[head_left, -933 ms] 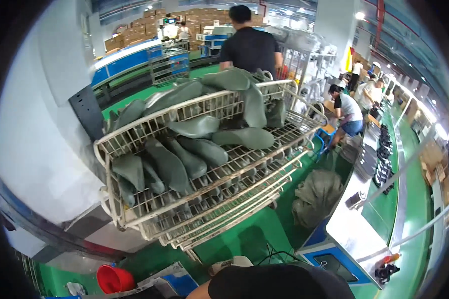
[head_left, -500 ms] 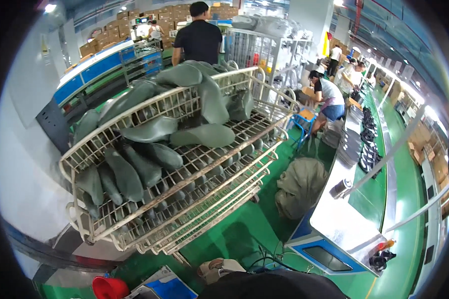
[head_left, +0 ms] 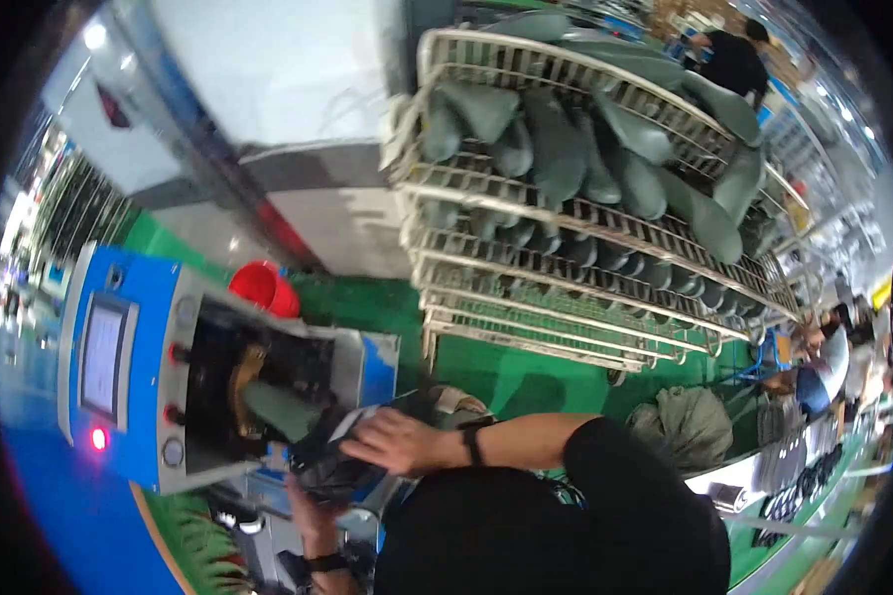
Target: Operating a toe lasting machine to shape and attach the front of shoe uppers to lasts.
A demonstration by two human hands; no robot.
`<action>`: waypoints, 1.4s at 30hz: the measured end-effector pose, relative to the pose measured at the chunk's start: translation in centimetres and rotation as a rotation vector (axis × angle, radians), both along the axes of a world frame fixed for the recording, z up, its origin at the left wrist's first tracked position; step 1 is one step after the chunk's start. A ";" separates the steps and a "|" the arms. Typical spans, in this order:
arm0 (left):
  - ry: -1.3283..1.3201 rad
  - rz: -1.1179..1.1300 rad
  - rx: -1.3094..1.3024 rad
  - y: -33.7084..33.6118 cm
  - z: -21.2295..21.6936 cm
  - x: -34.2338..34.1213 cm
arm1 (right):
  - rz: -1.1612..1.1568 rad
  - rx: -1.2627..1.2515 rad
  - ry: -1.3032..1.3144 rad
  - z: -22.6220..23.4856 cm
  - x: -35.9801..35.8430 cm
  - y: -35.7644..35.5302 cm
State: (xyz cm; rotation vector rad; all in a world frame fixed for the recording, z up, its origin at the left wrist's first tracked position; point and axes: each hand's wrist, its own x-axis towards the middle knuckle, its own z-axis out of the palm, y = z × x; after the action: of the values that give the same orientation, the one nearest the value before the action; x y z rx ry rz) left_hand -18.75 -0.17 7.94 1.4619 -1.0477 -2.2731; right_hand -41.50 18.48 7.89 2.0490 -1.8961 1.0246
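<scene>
Both hands are at a blue machine (head_left: 121, 372) with a screen. My right hand (head_left: 397, 441) lies over the top of a black shoe upper (head_left: 329, 458), fingers curled on it. From below, my left hand (head_left: 313, 511) grips the upper's near end; its fingers are partly hidden. A dark green shoe last (head_left: 283, 412) sticks out of the upper into the machine's opening, beside a brownish curved part (head_left: 243, 382). How far the upper covers the last is blurred.
A cream wire rack (head_left: 566, 213) full of green shoe lasts (head_left: 556, 149) stands ahead. Beyond the machine is a red bucket (head_left: 265, 288). A grey-green cloth sack (head_left: 690, 421) sits on the green floor at right. A person (head_left: 734, 61) stands behind the rack.
My view has swung left, so the rack now appears farther right and the machine has come into view. Both hands, not visible before, are now in view on the black shoe upper.
</scene>
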 end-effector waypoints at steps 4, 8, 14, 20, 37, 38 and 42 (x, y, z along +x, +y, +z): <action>0.336 -0.096 0.273 8.0 -2.8 -0.3 | 0.133 0.325 0.062 4.0 0.6 5.0; 0.385 -0.114 0.411 11.1 -4.6 -0.3 | 0.178 0.626 -0.541 5.7 -1.0 4.9; -0.003 -0.027 0.128 12.1 -3.5 2.8 | -0.035 0.295 -1.687 0.8 5.9 -11.2; -0.254 0.060 -0.081 13.3 -2.1 3.0 | 0.000 0.472 -1.432 -1.8 4.1 -12.0; -0.569 -0.345 -0.200 18.8 -4.4 -3.1 | -1.484 0.839 -0.609 -28.8 -19.9 28.4; -0.558 -0.339 -0.188 19.2 -4.8 -3.4 | -1.580 0.823 -0.364 -32.1 -22.5 28.9; -0.612 -0.343 -0.153 20.9 -4.4 -3.4 | -1.423 0.983 -0.500 -39.9 -33.2 30.3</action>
State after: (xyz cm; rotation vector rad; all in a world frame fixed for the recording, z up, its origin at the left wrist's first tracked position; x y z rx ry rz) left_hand -22.16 20.77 3.51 2.1052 -1.7126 -1.9054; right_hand -74.69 48.79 -32.04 -0.0194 -3.4755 0.1380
